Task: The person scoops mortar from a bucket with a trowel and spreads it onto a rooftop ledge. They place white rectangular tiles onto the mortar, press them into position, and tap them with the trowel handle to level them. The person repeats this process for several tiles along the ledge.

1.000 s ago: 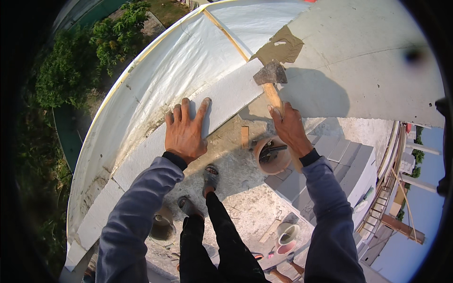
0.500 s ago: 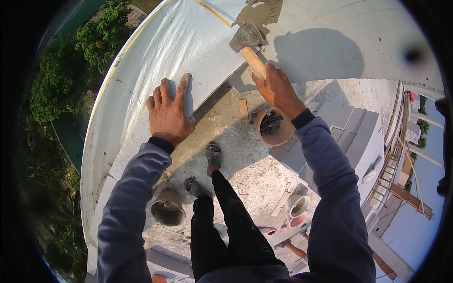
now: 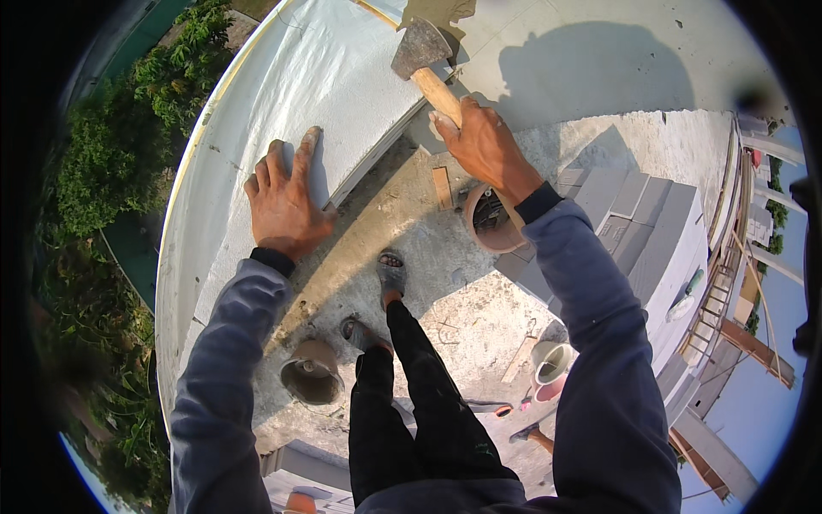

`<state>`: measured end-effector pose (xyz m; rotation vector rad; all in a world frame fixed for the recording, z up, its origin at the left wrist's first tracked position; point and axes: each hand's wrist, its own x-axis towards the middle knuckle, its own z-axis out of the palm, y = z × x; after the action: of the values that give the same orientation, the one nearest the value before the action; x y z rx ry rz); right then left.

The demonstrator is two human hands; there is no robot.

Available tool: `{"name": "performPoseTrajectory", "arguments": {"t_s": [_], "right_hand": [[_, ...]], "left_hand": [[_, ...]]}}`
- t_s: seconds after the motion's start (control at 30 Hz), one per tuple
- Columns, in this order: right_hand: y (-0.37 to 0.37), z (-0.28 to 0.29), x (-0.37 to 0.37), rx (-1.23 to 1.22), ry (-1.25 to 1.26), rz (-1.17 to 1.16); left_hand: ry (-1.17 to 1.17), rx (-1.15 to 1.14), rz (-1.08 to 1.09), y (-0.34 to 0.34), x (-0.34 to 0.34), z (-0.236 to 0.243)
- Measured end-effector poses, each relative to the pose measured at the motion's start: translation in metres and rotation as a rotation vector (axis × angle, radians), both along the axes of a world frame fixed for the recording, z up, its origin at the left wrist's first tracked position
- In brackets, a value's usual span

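Hands first: my left hand is spread flat, palm down, fingers splayed on a pale grey block with a smooth, chalky face. My right hand is closed round the wooden handle of a hammer; its dark, worn metal head sits up and left of the fist, over the far end of the same block, well apart from my left hand.

Block's long straight edge runs diagonally between the two hands; below it is a rough, mortar-stained concrete slab where my sandalled feet stand. A small wood offcut lies on the slab just below the block edge. A round brownish bucket sits just under my right wrist, another bucket by my left foot. Stacked grey blocks crowd the right side. A white cup-like container stands lower right. Left of the block the surface drops off to trees far below; open room is mainly the slab between my feet and the block.
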<state>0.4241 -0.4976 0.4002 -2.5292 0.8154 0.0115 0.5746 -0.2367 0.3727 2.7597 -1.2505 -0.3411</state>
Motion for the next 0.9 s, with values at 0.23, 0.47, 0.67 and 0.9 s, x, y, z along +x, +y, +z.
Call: {"name": "performPoseTrajectory", "arguments": {"t_s": [0.23, 0.47, 0.67, 0.9], "right_hand": [[-0.009, 0.002, 0.000, -0.036, 0.019, 0.068], [-0.014, 0.040, -0.016, 0.043, -0.067, -0.082], [-0.026, 0.057, -0.011, 0.078, -0.037, -0.101], [-0.013, 0.026, 0.008, -0.059, -0.392, 0.109]], "left_hand": [[0.032, 0.042, 0.033, -0.004, 0.000, 0.008], [0.514, -0.272, 0.260, -0.011, 0.040, 0.023], [0.641, -0.014, 0.258, -0.078, 0.071, 0.018], [0.659, -0.062, 0.237, -0.072, 0.072, 0.016]]}}
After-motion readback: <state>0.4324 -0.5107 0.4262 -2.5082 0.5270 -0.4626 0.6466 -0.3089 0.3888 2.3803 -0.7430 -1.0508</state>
